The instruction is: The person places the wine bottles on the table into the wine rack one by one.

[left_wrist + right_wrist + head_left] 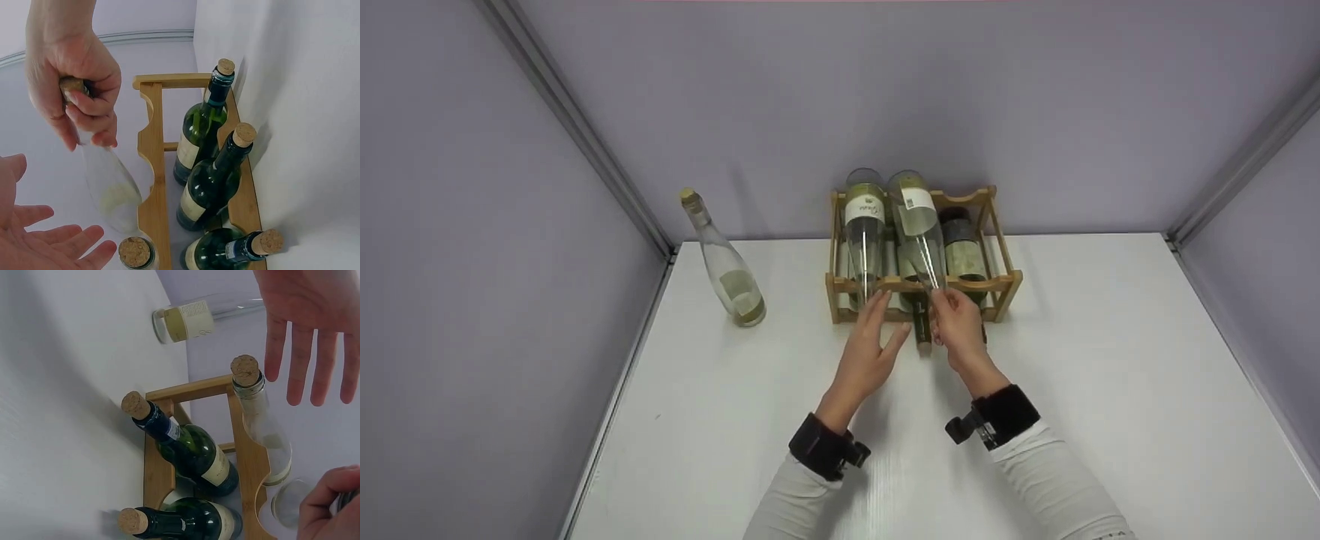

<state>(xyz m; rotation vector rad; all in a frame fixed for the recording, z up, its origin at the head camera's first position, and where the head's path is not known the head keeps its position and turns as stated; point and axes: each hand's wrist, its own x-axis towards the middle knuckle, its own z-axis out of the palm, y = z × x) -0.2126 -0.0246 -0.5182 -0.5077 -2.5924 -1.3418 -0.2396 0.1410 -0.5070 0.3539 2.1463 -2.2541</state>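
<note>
My right hand [962, 326] grips the neck of a clear glass bottle [916, 217] at its corked end. That bottle leans over the upper tier of a wooden wine rack [1009, 283], its base toward the back wall. My left hand [864, 366] has its fingers spread, close to the neck of a second clear bottle [865, 225]. This second bottle lies in the rack's upper left notch; its cork [245, 370] shows in the right wrist view. In the left wrist view, several dark green corked bottles [209, 191] lie in the lower tier.
A third clear corked bottle [727, 274] stands upright on the white table [720, 435], left of the rack. Grey panels [780, 97] rise behind and at both sides. The rack stands near the back panel.
</note>
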